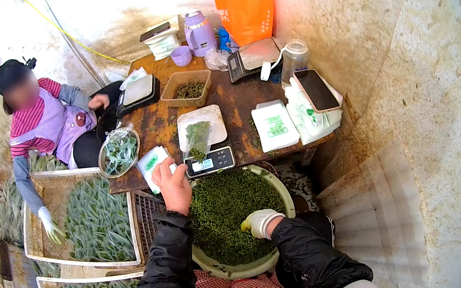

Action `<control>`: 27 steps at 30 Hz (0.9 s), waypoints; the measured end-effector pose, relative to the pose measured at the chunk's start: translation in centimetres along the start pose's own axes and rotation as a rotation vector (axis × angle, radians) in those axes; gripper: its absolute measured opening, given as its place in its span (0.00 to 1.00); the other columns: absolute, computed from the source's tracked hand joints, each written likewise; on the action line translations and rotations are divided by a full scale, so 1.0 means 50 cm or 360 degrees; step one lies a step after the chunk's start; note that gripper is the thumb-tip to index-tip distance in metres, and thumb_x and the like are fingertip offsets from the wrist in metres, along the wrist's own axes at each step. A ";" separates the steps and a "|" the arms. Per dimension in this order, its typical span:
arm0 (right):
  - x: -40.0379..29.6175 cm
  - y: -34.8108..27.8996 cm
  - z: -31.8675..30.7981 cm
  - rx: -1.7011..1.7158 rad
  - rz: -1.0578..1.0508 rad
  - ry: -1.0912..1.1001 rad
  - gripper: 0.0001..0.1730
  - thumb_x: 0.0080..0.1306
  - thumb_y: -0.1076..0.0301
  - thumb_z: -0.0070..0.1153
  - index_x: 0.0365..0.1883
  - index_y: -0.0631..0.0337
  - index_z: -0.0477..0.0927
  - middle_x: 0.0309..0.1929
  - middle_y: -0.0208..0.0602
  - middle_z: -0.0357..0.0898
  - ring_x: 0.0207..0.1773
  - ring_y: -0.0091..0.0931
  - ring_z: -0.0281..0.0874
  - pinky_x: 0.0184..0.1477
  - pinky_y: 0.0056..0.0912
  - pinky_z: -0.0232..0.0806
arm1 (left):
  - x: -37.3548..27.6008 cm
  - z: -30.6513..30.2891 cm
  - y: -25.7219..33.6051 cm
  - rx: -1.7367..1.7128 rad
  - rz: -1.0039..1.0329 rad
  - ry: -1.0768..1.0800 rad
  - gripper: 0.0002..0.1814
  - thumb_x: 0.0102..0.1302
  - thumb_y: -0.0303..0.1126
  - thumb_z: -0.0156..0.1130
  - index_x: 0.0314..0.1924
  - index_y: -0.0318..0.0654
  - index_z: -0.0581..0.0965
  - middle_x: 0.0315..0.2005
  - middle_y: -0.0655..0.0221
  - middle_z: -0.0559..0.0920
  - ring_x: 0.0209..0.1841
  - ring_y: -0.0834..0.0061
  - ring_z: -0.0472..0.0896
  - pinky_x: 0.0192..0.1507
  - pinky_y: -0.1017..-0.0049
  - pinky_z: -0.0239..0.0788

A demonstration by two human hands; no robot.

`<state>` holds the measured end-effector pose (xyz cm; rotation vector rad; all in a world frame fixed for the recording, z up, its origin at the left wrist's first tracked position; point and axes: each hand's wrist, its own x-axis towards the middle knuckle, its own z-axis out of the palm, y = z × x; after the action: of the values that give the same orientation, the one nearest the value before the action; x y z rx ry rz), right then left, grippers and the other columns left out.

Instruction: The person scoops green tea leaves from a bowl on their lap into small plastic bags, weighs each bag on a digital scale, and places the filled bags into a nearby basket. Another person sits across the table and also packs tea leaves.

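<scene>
My bare left hand is raised by the table's front edge, its fingers loosely bent and holding nothing that I can see. Just beyond it, a clear plastic bag of small green berries lies on a digital kitchen scale with a lit display. Below the table stands a large round tub heaped with green berries that look like green peppercorns. My right hand, in a white glove with yellow fingertips, reaches onto the heap. Its fingertips are partly hidden, so their grip is unclear.
Flat printed bags and a phone lie right on the wooden table. Further back are a plastic box and a jar. Left, a seated co-worker reaches into a crate of filled bags.
</scene>
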<state>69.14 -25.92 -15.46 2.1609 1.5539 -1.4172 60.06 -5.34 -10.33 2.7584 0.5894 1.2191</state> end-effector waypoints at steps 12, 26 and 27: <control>-0.080 -0.044 -0.060 -0.0016 -0.0382 0.1720 0.33 0.54 0.79 0.55 0.59 0.42 0.75 0.64 0.32 0.68 0.61 0.41 0.68 0.61 0.40 0.67 | 0.069 0.026 -0.041 0.0301 0.0658 -0.0321 0.14 0.53 0.26 0.56 0.42 0.41 0.76 0.48 0.64 0.74 0.59 0.58 0.68 0.63 0.53 0.54; -0.013 -0.143 -0.076 -0.0190 -0.0128 0.1926 0.29 0.63 0.66 0.53 0.63 0.33 0.71 0.67 0.53 0.61 0.59 0.53 0.65 0.62 0.49 0.64 | -0.115 -0.175 0.124 -0.0570 0.0260 -0.0373 0.15 0.52 0.15 0.57 0.41 0.32 0.78 0.44 0.53 0.81 0.47 0.55 0.81 0.50 0.66 0.75; -0.012 -0.163 -0.079 -0.0197 -0.0135 0.1886 0.29 0.62 0.67 0.53 0.62 0.33 0.71 0.67 0.53 0.60 0.59 0.53 0.65 0.61 0.50 0.64 | -0.123 -0.181 0.114 -0.0533 0.0244 -0.0369 0.14 0.52 0.15 0.57 0.41 0.32 0.78 0.43 0.53 0.81 0.47 0.55 0.81 0.49 0.67 0.75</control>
<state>65.03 -20.30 -9.63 3.0268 1.8848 0.1404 51.52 -13.70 -7.23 2.6372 0.1393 0.9022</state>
